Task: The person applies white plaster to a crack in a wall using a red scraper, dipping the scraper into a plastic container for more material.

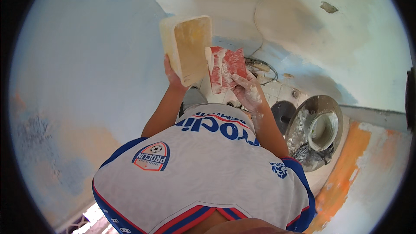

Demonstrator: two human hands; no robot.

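Observation:
My left hand (174, 76) grips the side of a cream rectangular plastic tub (168, 39). The tub is tilted so its open mouth faces me, and pale residue coats the inside. Close to the tub's right side, my right hand (250, 92) is closed on the lower right edge of a flat red spreader (229, 70). White paste streaks the spreader's face, thickest along its left edge. White smears also cover the fingers and wrist of my right hand. The spreader is upright, its left edge just in front of the tub's right wall.
To the lower right, a round board (299, 134) carries a paste-crusted bucket (323, 131) and a crumpled dark plastic bag (313, 156). A dark round object (282, 117) sits beside it. Coiled cable (275, 74) lies on the floor near patchy blue-and-white walls (82, 60).

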